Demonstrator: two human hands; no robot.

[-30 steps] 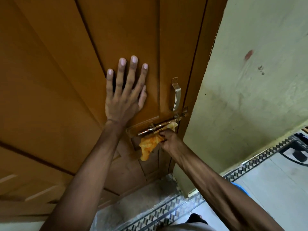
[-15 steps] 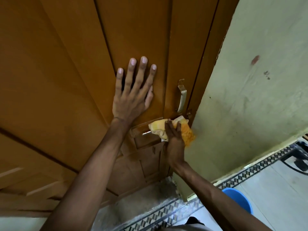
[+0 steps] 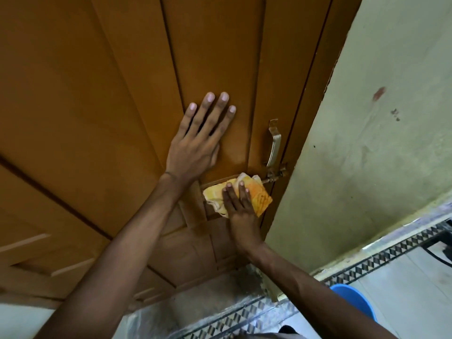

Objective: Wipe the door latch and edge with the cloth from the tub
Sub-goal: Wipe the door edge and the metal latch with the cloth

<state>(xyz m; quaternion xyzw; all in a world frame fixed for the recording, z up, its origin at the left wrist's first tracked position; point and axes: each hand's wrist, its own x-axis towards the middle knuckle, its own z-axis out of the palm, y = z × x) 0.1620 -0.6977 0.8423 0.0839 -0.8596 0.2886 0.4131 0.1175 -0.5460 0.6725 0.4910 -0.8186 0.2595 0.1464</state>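
Here the right hand (image 3: 241, 211) lies flat, fingers straight and close together, pressing a crumpled yellow-orange cloth (image 3: 259, 196) against the door (image 3: 122, 94), over the left part of the latch (image 3: 275, 176). Only the brassy right end of the bolt shows, just beside the cloth, near the door edge (image 3: 305, 99). The left hand (image 3: 198, 145) rests palm-down on the smooth brown wood, fingers spread wide. A curved metal handle (image 3: 274, 143) sits above the latch. Right of it is a rough, stained green wall (image 3: 379, 155). The round blue tub (image 3: 354, 302) stands on the pale floor, near right.
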